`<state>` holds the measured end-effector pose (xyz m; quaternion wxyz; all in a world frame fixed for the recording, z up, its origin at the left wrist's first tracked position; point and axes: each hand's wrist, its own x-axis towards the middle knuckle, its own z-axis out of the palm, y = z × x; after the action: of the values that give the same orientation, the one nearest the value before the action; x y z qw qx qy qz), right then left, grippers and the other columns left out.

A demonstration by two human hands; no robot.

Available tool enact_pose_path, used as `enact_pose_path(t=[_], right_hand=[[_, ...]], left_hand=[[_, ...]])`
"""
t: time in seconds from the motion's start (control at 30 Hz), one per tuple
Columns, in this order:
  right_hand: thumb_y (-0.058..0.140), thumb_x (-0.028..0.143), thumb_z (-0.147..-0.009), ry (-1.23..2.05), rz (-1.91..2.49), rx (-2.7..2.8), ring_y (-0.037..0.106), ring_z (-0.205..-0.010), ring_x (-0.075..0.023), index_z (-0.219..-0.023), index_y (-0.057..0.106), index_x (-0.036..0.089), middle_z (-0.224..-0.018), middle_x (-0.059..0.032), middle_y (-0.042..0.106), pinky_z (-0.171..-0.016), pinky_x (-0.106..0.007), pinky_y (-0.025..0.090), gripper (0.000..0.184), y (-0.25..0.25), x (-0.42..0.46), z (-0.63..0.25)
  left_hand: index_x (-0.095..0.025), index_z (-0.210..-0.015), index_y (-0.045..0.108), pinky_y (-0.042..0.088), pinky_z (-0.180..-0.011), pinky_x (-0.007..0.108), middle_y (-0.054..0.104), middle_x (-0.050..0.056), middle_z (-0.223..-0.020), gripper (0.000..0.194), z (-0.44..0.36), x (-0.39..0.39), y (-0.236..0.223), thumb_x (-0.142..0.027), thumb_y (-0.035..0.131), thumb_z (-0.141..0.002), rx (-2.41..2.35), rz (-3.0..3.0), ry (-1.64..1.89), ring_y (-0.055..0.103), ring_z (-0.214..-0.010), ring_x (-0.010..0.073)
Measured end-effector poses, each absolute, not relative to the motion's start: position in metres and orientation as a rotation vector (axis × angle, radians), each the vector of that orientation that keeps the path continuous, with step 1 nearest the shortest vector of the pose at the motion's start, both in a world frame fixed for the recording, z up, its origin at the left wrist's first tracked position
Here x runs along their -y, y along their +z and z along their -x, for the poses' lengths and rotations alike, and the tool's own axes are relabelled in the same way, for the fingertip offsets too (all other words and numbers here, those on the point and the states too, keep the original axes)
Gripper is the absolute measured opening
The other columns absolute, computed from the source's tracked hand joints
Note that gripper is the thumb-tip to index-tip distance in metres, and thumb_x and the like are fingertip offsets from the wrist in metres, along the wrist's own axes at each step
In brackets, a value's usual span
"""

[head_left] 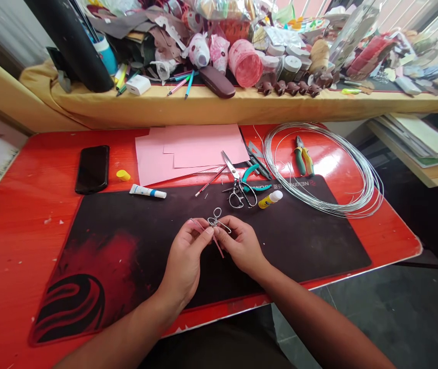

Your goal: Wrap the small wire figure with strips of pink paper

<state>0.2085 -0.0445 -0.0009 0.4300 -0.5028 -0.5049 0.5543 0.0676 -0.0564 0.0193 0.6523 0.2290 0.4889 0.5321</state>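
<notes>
Pinching at the middle of the work, the bare left hand [185, 252] and the bare right hand [245, 244] meet thumb to thumb above the black rectangular desk mat [299, 243]. At their tips is a small silver figure of looped wire [215, 222], its round loop pointing to 12 o'clock and a longer loop leaning toward 4 o'clock, across the right hand's fingers. A narrow pink strip [219, 247], apparently paper, crosses the same spot: its long axis runs roughly from 10 o'clock, by the left fingertips, to 5 o'clock, where its tail hangs free between the 2 palms. The left thumb and fingers are pressed together on the strip, close against the wire; the right thumb and fingers seem closed on the wire figure, though the exact contact is hidden. The relation that matters, I judge, is this crossing: the strip lies slantwise to the upright loop, its 10 o'clock end within the left hand's reach and its free tail nearer the right. The silver-bladed metal scissors [236, 180] lie at 1 o'clock, and the yellow glue stick with a white cap [270, 199] at 2 o'clock.
</notes>
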Motion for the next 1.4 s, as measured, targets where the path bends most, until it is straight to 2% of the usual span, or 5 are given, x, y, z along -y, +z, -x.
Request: enact_pose_path(t=[0.3, 0.43, 0.6, 0.97, 1.4], right_hand=[[0.074, 0.045, -0.094, 1.369, 1.252, 1.291, 0.059, -0.069, -0.0175, -0.087, 0.071, 0.021, -0.076, -0.0015, 0.066, -0.059, -0.027, 0.048, 0.025, -0.001, 0.045, -0.208], [0.074, 0.046, -0.095, 1.37, 1.256, 1.289, 0.06, -0.07, -0.0179, -0.088, 0.072, 0.021, -0.077, -0.0018, 0.067, -0.059, -0.027, 0.049, 0.025, -0.003, 0.045, -0.209], [0.071, 0.043, -0.096, 1.349, 1.243, 1.317, 0.06, -0.069, -0.0168, -0.088, 0.071, 0.02, -0.077, -0.0015, 0.068, -0.058, -0.025, 0.048, 0.024, -0.002, 0.045, -0.209], [0.07, 0.038, -0.097, 1.339, 1.219, 1.349, 0.057, -0.064, -0.0145, -0.087, 0.07, 0.02, -0.074, 0.0001, 0.066, -0.058, -0.024, 0.047, 0.021, -0.001, 0.045, -0.209], [0.07, 0.039, -0.097, 1.349, 1.213, 1.332, 0.055, -0.058, -0.0135, -0.086, 0.069, 0.02, -0.072, 0.0005, 0.066, -0.055, -0.025, 0.045, 0.022, 0.0, 0.045, -0.207]], left_hand=[[-0.02, -0.089, 0.072, 0.051, -0.084, 0.029, 0.065, 0.0, -0.088, 0.02, -0.067, 0.059, 0.018, -0.028, 0.085, -0.078, -1.121, -0.496, 1.212, 0.06, -0.086, 0.016], [-0.019, -0.091, 0.074, 0.052, -0.088, 0.03, 0.068, 0.002, -0.092, 0.024, -0.064, 0.059, 0.016, -0.032, 0.088, -0.076, -1.128, -0.516, 1.199, 0.062, -0.09, 0.0173], [-0.019, -0.084, 0.072, 0.053, -0.092, 0.033, 0.073, 0.005, -0.103, 0.028, -0.059, 0.057, 0.013, -0.035, 0.092, -0.073, -1.126, -0.546, 1.176, 0.064, -0.095, 0.0193], [-0.018, -0.074, 0.072, 0.054, -0.094, 0.034, 0.076, 0.005, -0.104, 0.025, -0.052, 0.054, 0.007, -0.032, 0.093, -0.072, -1.102, -0.569, 1.155, 0.067, -0.095, 0.0193], [-0.02, -0.089, 0.079, 0.053, -0.096, 0.034, 0.075, 0.003, -0.101, 0.024, -0.049, 0.056, 0.004, -0.032, 0.092, -0.074, -1.121, -0.597, 1.115, 0.067, -0.099, 0.0202]])
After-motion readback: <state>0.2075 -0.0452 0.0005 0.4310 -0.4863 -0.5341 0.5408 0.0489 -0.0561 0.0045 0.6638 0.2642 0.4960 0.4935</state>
